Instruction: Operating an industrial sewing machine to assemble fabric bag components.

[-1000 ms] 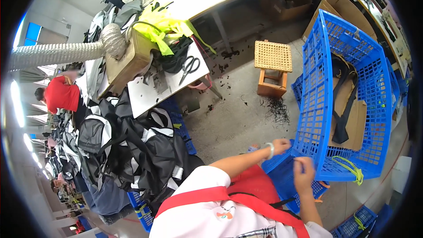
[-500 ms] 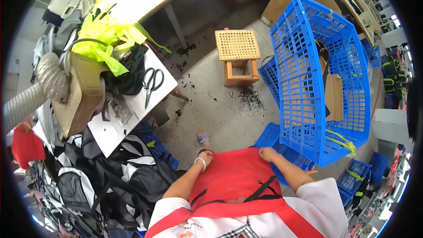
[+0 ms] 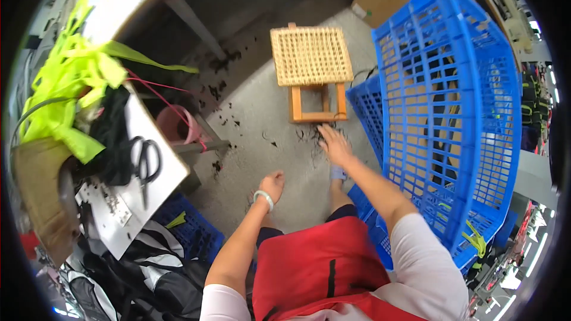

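My right hand [image 3: 336, 146] reaches forward with its fingers spread, close to the front lower rail of a wooden stool [image 3: 311, 53] with a woven seat; whether the fingertips touch the stool cannot be told. Nothing shows in that hand. Dark thread-like scraps [image 3: 306, 137] lie on the floor around its fingertips. My left hand [image 3: 273, 185], below a pale bracelet, hangs over the floor with its fingers loosely curled and no object visible in it. A red apron [image 3: 315, 261] lies across my lap, apart from both hands.
Large blue plastic crates [image 3: 416, 107] stand at the right of the stool. A white table [image 3: 154, 166] on the left bears black scissors [image 3: 144, 166] and neon-yellow strips [image 3: 71, 77]. Under it is a pink bucket [image 3: 178, 125]. Black and white bags [image 3: 148, 279] are heaped at the lower left.
Both hands have let go of the red apron's edge. My right hand has moved forward to the stool with fingers spread, my left out over the floor. The view has shifted closer.
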A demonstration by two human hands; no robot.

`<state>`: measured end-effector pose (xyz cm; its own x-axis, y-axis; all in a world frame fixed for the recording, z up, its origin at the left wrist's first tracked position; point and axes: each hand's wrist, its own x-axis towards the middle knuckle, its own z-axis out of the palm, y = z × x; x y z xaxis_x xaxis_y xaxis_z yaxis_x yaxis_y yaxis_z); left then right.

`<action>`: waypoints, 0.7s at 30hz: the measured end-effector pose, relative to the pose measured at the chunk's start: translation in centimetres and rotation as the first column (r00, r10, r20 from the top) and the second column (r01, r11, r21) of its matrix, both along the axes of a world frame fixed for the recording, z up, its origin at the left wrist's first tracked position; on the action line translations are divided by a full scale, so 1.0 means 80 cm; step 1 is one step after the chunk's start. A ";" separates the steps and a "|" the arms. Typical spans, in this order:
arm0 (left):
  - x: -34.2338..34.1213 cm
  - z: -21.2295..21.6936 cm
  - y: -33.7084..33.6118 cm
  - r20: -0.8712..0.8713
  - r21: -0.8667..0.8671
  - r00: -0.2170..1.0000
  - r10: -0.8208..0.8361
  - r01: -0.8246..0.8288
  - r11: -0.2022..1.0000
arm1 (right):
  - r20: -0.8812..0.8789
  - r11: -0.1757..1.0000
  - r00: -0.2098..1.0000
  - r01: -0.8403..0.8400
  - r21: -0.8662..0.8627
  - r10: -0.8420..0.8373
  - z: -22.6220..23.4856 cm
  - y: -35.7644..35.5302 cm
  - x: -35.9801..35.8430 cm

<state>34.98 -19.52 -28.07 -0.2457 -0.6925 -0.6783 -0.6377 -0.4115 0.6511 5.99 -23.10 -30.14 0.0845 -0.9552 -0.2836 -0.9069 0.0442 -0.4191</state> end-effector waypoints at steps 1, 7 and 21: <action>-0.008 -0.019 -0.006 -0.006 -0.017 0.999 0.046 -0.046 0.999 | -0.077 0.997 0.994 -0.073 -0.005 0.073 -0.020 -0.022 0.003; -0.119 -0.067 -0.047 0.072 -0.063 0.990 -0.118 0.122 0.990 | 0.018 0.973 0.975 0.222 0.063 -0.223 -0.132 -0.041 -0.153; -0.286 -0.212 -0.204 0.473 -0.289 0.725 -0.501 0.665 0.689 | 0.486 0.642 0.422 0.557 0.528 -0.765 -0.181 -0.277 -0.216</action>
